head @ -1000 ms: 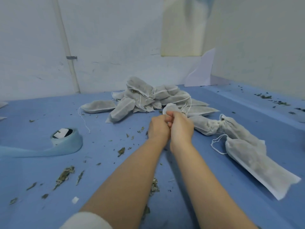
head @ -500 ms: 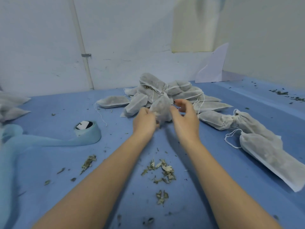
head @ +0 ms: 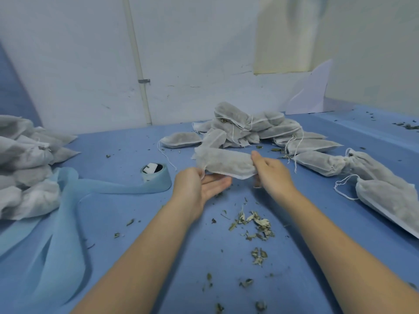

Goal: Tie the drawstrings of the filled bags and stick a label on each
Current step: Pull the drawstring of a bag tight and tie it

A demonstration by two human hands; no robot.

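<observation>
While we hold one filled bag (head: 224,163) level above the table centre, our left hand (head: 196,186) pinches its corner at the 9 o'clock end with the palm open beneath, and our right hand (head: 271,173) wraps the 3 o'clock end, where we judge the tied neck to be, though the fingers hide it. So the tying step looks finished for this bag and labelling is in hand. Next we need a sticker, which calls for freeing the left hand to reach the label roll (head: 152,171) at 9 o'clock, just beside the bag. Beyond, at 12 o'clock, lies the heap of untied bags (head: 254,130); at far 9 o'clock a stack of bags (head: 25,164); loose leaves (head: 254,223) litter the blue table (head: 113,223) toward 6 o'clock
</observation>
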